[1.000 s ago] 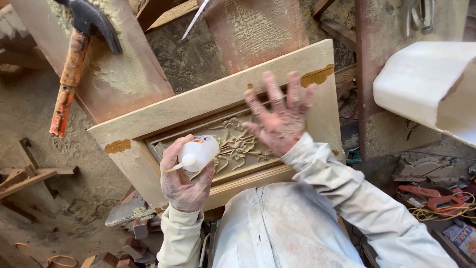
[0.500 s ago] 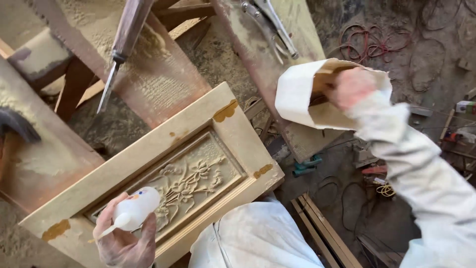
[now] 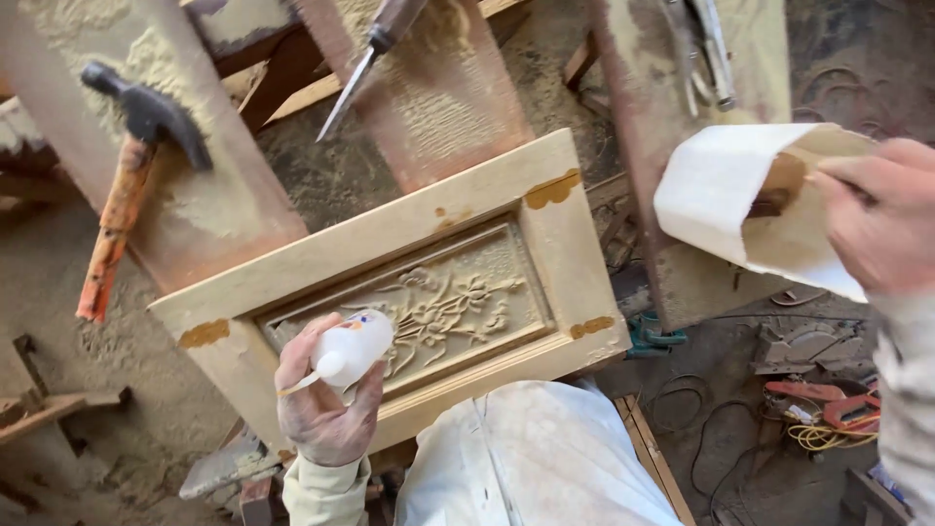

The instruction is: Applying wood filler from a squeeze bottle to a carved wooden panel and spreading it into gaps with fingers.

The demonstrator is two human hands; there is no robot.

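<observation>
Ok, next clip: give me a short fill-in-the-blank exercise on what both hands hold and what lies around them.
1. The left hand grips a small white plastic ____ with a pointed nozzle.
2. The right hand holds a curled sheet of ____.
3. The pale wooden panel has a carved ____ relief at its centre.
4. An orange-handled ____ lies on the dusty plank.

Missing words: bottle; sandpaper; floral; hammer

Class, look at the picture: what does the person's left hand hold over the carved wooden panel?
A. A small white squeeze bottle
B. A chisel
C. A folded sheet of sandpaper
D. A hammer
A: the left hand grips a small white bottle over the carved panel; the hammer and chisel lie untouched on the planks behind it.
</observation>
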